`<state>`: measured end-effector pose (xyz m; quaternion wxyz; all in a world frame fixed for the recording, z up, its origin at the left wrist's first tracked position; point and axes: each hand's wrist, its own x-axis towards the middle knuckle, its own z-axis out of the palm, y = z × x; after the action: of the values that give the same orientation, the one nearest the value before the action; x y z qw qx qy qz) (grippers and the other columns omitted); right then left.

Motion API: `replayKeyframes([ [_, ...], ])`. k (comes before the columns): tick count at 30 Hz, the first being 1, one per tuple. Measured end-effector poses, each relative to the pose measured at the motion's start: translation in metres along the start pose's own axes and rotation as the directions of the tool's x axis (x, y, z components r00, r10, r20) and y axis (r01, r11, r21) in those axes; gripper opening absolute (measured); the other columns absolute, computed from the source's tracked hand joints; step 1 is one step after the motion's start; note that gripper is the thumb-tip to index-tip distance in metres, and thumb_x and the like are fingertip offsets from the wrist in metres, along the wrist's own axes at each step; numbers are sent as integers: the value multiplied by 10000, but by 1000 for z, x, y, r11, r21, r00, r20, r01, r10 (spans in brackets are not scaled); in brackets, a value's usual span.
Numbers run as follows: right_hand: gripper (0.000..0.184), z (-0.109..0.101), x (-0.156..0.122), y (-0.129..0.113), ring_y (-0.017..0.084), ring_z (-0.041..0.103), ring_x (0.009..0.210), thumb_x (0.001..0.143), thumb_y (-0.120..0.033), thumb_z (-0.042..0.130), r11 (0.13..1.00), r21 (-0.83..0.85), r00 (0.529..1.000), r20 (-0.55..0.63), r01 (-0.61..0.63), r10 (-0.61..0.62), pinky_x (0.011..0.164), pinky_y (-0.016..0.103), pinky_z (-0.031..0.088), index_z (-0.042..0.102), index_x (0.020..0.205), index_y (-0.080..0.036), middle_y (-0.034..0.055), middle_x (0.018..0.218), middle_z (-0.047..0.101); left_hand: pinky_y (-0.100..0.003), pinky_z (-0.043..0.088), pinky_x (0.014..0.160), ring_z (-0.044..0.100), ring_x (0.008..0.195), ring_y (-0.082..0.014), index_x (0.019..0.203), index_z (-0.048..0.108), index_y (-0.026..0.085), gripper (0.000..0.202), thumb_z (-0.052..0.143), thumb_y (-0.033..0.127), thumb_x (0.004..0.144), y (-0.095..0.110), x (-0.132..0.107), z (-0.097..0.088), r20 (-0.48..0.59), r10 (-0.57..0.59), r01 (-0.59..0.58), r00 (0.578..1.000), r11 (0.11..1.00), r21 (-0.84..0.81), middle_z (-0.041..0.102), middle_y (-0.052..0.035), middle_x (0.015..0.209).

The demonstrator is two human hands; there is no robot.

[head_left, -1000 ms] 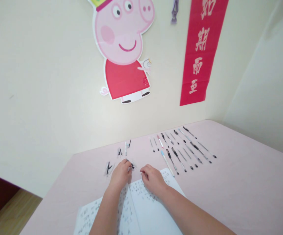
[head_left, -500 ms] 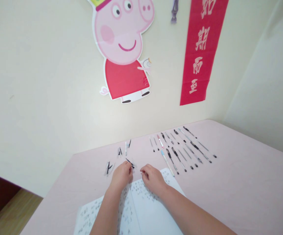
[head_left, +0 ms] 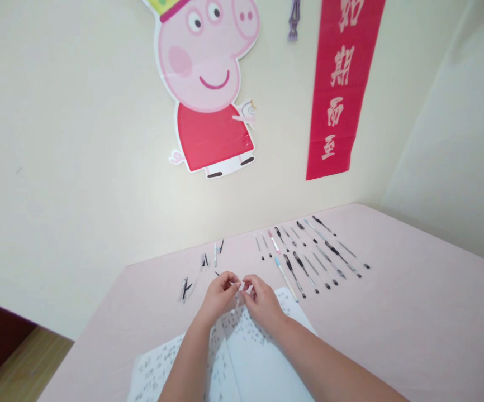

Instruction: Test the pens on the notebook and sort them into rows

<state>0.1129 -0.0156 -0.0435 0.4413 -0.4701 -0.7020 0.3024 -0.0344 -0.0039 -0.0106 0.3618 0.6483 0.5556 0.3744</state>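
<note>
Lower middle of the frame: both hands meet fingertip to fingertip over the top edge of an open notebook (head_left: pixel 259 368).
Left hand (head_left: pixel 218 294): grip closed, with thumb and fingers pinched on the left end of a small pale piece (head_left: pixel 237 285). The forearm runs down to the bottom edge.
Right hand (head_left: pixel 264 301): grip also closed, fingertips pinching the same piece from its right side. The forearm leaves at the lower right.
Pale piece: held between the two hands, clear of the counter (head_left: pixel 413 324), just above the notebook's top edge. It is too small to tell what it is.
Dark tip (head_left: pixel 217 273): pokes out just beyond the left hand's knuckles. I cannot tell whether it lies on the counter or touches the hand.
Notebook: lies open on the counter with its pages full of handwriting and both forearms over it.
Pens (head_left: pixel 309 257): laid side by side in rows right of centre, near the right hand. The closest is a light blue pen (head_left: pixel 284 276), just beside the notebook's upper right corner.
Loose parts (head_left: pixel 185 288): small dark bits left of the left hand. More bits (head_left: pixel 214 252) lie further back, near the wall.
Wall: pig sticker (head_left: pixel 208 89) at upper middle, with a red banner (head_left: pixel 338 89) bearing pale characters to its right.
Lower left corner: a strip of wooden floor (head_left: pixel 19 368).
</note>
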Motion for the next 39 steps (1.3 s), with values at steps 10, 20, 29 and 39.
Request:
replayKeyframes([
  [10,216,0,2,4,120,523,616,769,-136,509,992,86,992,-92,93,-85,619,245,430,589,958,-204,8,816,608,-235,402,644,518,661,-118,729,583,149,321,665,453,668,4,-3,8,41,-33,44,999,955,-295,574,4,690],
  [20,188,-6,4,2,140,546,673,827,-172,509,978,85,974,-139,193,-180,634,259,440,669,922,-201,34,779,608,-239,412,652,520,660,-113,733,586,143,342,678,463,659,1,-1,7,62,-21,39,998,953,-299,586,-3,691],
  [29,155,-9,4,-1,145,548,691,856,-208,477,981,104,975,-168,164,-145,641,258,434,629,862,-181,37,778,600,-242,417,599,504,612,-116,827,630,178,165,544,308,772,-5,0,-1,-95,197,-172,976,959,225,606,-21,779],
  [39,147,-5,3,1,136,518,656,846,-183,475,988,53,987,-73,144,-140,627,254,402,618,816,-187,16,742,575,-271,483,749,609,834,-154,932,646,217,222,449,193,833,-6,-7,3,-110,368,-277,923,837,471,628,-49,944],
])
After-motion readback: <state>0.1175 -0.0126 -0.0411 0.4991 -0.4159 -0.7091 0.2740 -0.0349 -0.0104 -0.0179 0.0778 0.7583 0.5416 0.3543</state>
